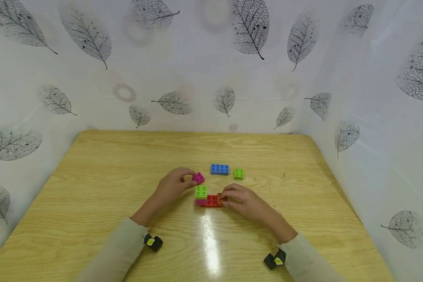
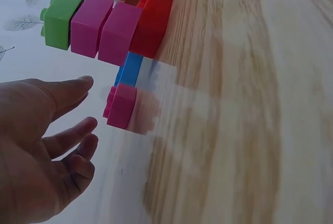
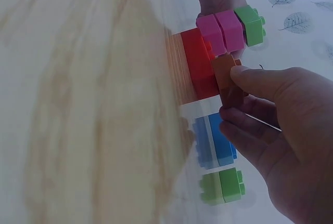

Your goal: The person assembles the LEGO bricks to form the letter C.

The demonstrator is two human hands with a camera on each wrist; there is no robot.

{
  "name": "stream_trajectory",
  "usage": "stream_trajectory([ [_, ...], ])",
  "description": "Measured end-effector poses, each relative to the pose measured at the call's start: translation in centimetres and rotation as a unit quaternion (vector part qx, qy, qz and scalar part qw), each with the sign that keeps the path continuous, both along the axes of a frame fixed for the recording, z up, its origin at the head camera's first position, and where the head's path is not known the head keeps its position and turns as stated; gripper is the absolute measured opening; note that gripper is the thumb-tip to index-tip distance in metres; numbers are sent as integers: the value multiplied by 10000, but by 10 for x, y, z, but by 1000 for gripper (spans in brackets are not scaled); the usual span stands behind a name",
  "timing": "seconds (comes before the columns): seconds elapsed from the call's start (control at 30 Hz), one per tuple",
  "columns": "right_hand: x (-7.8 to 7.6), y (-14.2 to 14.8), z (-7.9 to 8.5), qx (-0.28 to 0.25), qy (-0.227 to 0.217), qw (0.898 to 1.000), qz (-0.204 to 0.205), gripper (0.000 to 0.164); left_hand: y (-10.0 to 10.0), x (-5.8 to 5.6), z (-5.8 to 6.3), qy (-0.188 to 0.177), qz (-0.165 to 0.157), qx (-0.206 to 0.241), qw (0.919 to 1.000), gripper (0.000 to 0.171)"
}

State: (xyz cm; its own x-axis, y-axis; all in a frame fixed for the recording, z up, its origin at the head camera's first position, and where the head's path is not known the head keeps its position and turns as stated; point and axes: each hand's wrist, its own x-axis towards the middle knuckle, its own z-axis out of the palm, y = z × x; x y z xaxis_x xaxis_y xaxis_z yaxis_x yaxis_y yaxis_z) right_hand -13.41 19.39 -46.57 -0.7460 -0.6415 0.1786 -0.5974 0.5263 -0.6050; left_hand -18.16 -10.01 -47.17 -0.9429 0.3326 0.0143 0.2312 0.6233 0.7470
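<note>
A red brick [image 1: 211,201] lies on the table, carrying at its left end a stack of two pink bricks [image 2: 108,29] topped by a lime green brick [image 1: 201,192]. At its other end is an orange-brown brick [image 3: 223,73], set over the red one and overhanging it. My right hand [image 1: 248,199] pinches this orange-brown brick between thumb and fingers. Behind the stack, a loose magenta brick [image 1: 199,178] rests on the table, studs up. My left hand [image 1: 173,183] is beside it, thumb and fingers parted, with a gap to the brick in the left wrist view.
Farther back on the table lie a long blue brick [image 1: 219,169] and a small green brick [image 1: 239,174]. The wooden table [image 1: 127,152] meets a white leaf-printed cloth [image 1: 197,70] at its back and sides. Each wrist carries a small black camera.
</note>
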Motion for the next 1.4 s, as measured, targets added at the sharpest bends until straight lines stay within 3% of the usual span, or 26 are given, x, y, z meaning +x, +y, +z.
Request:
stream_trajectory([
  [0.47,0,0,-1,38,27,10000,-8,21,10,-10,-6,-242,-16,-361,9991,25],
  [0.77,0,1,-1,31,69,10000,29,21,13,-15,-10,-134,-69,-579,9982,22],
  [1.13,1,-1,2,56,-24,10000,-23,21,10,-14,-7,-151,-103,-337,9993,24],
  [1.4,1,-1,3,57,-55,10000,-60,21,7,-15,-10,-434,-96,118,9989,20],
])
